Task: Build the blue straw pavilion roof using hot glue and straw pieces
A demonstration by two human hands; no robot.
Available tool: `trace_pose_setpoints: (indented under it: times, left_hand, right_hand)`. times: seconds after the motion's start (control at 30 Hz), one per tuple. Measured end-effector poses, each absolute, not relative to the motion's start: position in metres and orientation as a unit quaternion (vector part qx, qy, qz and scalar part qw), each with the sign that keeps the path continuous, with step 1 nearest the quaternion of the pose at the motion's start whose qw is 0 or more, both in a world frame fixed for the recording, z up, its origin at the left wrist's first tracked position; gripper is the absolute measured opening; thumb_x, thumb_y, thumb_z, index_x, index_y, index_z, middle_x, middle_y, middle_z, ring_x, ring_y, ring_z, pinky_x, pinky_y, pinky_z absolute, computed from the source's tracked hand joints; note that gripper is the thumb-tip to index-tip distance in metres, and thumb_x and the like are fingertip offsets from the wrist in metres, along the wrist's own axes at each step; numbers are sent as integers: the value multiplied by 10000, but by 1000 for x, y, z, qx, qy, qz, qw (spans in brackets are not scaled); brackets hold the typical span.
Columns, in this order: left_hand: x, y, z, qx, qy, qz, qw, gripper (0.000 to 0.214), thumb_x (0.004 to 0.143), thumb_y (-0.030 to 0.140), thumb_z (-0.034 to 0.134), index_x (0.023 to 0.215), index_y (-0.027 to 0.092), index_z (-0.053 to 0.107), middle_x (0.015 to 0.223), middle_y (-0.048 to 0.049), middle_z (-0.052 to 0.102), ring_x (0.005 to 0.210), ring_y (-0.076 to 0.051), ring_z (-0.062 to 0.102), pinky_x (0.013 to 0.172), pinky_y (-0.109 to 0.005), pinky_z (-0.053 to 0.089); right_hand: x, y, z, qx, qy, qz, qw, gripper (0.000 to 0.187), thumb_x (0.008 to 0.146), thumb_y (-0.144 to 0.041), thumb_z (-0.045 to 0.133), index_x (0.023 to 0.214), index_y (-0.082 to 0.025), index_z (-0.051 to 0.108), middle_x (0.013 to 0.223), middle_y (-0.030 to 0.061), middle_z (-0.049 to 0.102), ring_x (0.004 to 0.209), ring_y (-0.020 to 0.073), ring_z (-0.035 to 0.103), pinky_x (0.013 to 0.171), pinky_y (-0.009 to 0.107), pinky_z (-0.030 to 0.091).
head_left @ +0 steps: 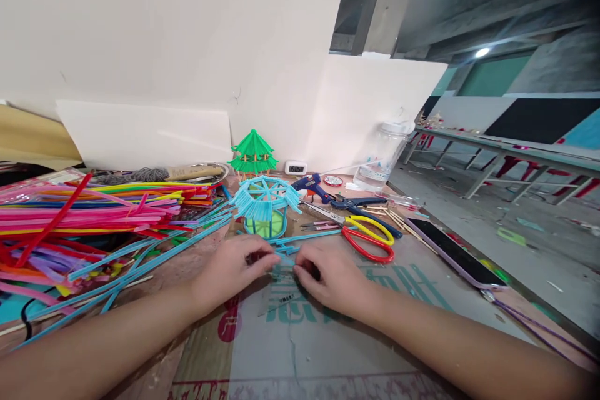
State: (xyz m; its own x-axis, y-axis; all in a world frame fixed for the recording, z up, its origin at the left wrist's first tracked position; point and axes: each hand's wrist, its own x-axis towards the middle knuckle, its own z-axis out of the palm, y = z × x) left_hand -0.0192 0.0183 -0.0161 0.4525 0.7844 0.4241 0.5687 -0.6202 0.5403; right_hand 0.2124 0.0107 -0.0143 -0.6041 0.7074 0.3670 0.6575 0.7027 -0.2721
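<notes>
My left hand (241,267) rests low over the table, its fingers curled and thumb tip brought near the index finger. Facing it across a small gap, my right hand (330,276) is curled in the same way. Anything between the fingertips of either hand is hidden or too small to name. Several short blue pipe cleaner pieces (287,248) lie just beyond the fingertips. Behind them stands a small round pavilion model (265,203) of blue pipe cleaners, with a spoked, fringed roof and a green base. A green tiered pagoda model (254,153) stands farther back.
Bundles of coloured pipe cleaners (94,215) fill the left side. Scissors (370,237), a blue glue gun (314,186), pliers (359,203) and wooden sticks lie on the right. A phone (454,253) lies near the right edge. Behind are a water bottle (382,159) and white boards (164,44).
</notes>
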Motion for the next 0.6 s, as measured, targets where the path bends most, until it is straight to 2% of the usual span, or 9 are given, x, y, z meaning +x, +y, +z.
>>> trace_pose_setpoints:
  times: [0.07,0.13,0.33,0.47,0.6]
  left_hand:
    - [-23,25,-16,810,460,338,138,340,918,366,490,649,179,581,634,17,590,622,-134,532,606,-257,357]
    - [-28,34,-18,781,510,335,131,321,892,318,465,605,183,516,601,20,544,606,-144,510,593,-271,332]
    - [-30,51,-25,727,572,345,159,91,802,273,508,774,190,532,719,8,569,690,-176,543,633,-288,369]
    - [-30,54,-30,723,570,364,142,153,805,335,551,839,193,505,762,1,548,700,-179,536,633,-293,390]
    - [-33,60,-36,738,548,379,108,227,823,392,563,912,191,509,876,-37,542,807,-209,550,728,-337,449]
  right_hand:
    - [214,11,-13,-395,-888,51,229,93,868,-204,554,779,-191,531,693,-8,582,665,140,499,605,256,315]
    - [216,10,-13,-391,-892,43,221,120,880,-218,542,766,-191,519,698,-5,577,668,142,489,611,259,309]
    - [220,8,-5,-363,-915,11,176,262,940,-404,525,789,-191,540,776,27,604,737,170,520,665,281,343]
    - [230,7,25,-366,-913,-33,177,314,952,-441,494,780,-186,557,757,42,603,740,177,538,680,287,364]
    - [251,1,70,-424,-890,-32,166,320,954,-427,486,765,-195,599,693,20,610,617,145,521,578,262,333]
